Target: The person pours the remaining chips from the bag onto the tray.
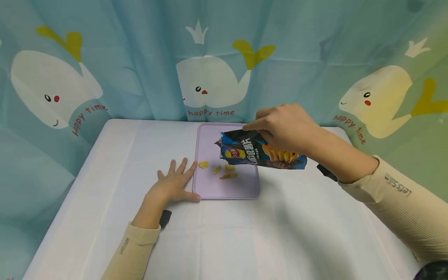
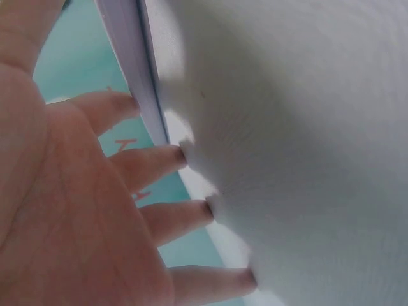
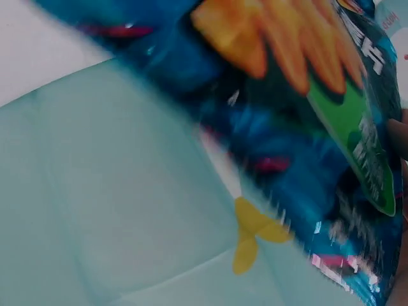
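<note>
My right hand (image 1: 285, 126) grips a dark blue bag of potato chips (image 1: 257, 153) along its upper edge. The bag lies on its side in the air, its torn end towards the left over a light purple tray (image 1: 241, 190). In the right wrist view the chip bag (image 3: 255, 108) fills the upper right, blurred at its edge. Several yellow chips (image 1: 229, 168) lie on the tray. My left hand (image 1: 171, 186) is spread at the tray's left side, thumb and index finger at its rim. In the left wrist view its fingertips (image 2: 197, 209) touch the tablecloth.
A white cloth (image 1: 224, 241) covers the table under the tray. Behind the table hangs a blue-green curtain (image 1: 147, 70) printed with whales, reaching round both sides. A dark round object (image 1: 434, 270) shows at the lower right corner.
</note>
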Motion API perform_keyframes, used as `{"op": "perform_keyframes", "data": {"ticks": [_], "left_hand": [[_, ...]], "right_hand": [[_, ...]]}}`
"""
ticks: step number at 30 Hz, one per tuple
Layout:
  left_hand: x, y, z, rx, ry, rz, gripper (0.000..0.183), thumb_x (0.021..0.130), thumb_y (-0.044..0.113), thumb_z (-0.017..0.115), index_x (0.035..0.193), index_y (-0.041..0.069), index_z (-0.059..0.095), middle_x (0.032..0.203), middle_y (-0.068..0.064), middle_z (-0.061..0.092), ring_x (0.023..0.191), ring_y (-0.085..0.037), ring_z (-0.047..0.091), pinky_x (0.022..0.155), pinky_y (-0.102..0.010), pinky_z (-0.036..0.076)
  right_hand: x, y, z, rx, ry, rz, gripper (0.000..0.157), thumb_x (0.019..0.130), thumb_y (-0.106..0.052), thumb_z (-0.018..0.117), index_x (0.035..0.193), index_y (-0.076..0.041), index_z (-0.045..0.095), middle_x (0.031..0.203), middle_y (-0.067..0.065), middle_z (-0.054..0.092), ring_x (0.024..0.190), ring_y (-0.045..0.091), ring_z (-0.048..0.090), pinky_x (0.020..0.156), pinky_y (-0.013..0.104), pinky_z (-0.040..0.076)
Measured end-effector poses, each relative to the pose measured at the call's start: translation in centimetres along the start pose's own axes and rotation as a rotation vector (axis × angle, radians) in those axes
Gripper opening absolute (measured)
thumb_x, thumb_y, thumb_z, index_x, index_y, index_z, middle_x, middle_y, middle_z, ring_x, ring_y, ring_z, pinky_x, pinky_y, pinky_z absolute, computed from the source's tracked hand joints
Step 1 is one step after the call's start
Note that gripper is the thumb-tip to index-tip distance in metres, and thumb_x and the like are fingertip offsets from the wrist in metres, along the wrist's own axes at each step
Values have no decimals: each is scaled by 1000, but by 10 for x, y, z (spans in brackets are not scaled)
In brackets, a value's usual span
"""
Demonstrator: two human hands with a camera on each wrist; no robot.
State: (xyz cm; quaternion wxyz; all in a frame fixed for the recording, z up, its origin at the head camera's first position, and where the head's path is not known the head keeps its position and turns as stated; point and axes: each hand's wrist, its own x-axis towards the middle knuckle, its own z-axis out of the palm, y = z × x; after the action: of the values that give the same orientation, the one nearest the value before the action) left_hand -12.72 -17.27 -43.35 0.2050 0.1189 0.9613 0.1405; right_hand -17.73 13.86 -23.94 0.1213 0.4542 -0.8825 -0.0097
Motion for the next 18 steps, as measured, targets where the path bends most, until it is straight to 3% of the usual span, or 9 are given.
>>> {"op": "perform_keyframes", "data": {"ticks": [18], "left_hand": [[0, 1, 0, 11, -5, -7, 119, 71, 69, 76, 161, 19, 16, 166, -21, 6, 148, -55, -3, 103, -84, 8]], "right_hand": [[-4, 0, -4, -13, 35, -1, 39, 93, -1, 55, 110, -27, 79, 65, -7, 47, 44, 11, 28, 42, 26, 20]]}}
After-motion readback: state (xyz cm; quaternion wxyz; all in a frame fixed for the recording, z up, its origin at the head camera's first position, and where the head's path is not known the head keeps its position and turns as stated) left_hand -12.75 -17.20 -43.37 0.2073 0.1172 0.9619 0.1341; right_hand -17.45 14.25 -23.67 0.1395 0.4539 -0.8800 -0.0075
